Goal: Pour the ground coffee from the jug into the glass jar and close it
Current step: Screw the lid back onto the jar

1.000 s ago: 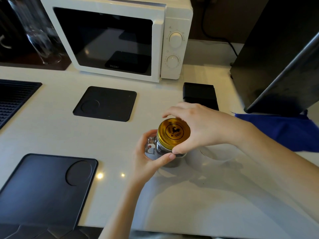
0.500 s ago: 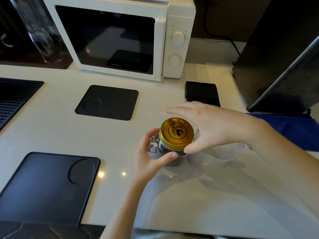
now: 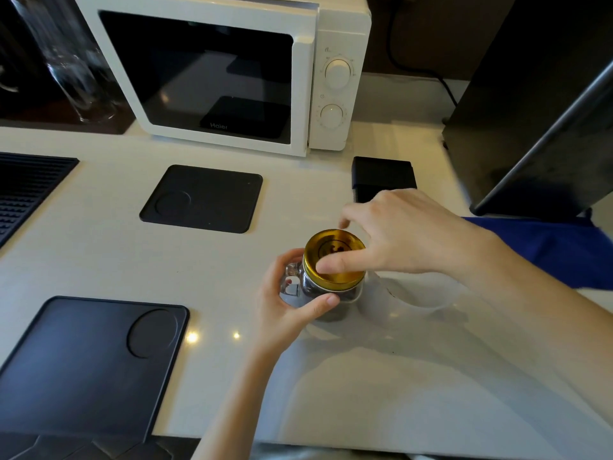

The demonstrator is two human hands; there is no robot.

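A glass jar with dark ground coffee inside stands on the white counter, capped by a gold lid. My left hand wraps the jar's body from the left, over its glass handle. My right hand reaches in from the right and grips the lid, thumb on the near rim, fingers over the far rim. A clear plastic jug sits just right of the jar, partly under my right wrist.
A white microwave stands at the back. A black mat lies ahead, a black tray at near left, a ribbed mat at far left. A small black box, a blue cloth and a dark appliance occupy the right.
My right hand has turned on the lid, the thumb swinging from the lid's right side round to its near rim. The left hand and jar have stayed put.
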